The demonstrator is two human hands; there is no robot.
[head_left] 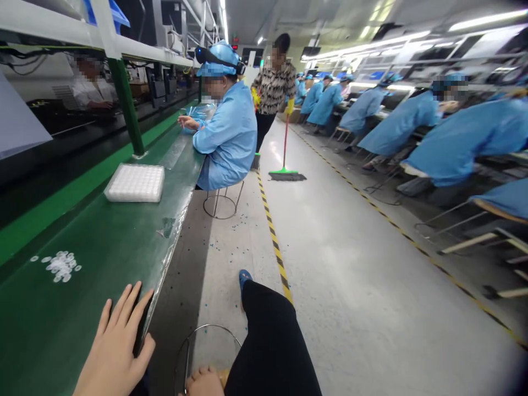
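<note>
Discs heaped near the bench's left edge, hands empty

Head view: discs (61,266), small, white and round, lie in a loose heap on the green bench (103,242), towards its left edge and well apart from both hands. They look light, stiff and slippery, likely to scatter if brushed; pinching one by its rim seems the surest hold. Each lies flat, and being round none has a long axis; the heap itself points no way.

Left hand (115,352) rests flat at the bench's near right edge, fingers spread, grasping nothing. Right hand (204,382) sits low by the stool (208,330); only its knuckles show, so I cannot tell its grip.

A white tray (135,182) lies farther along the bench, its long side across it. Beyond, a seated person in a blue coat (229,135) works, and another sweeps with a broom (285,165).
</note>
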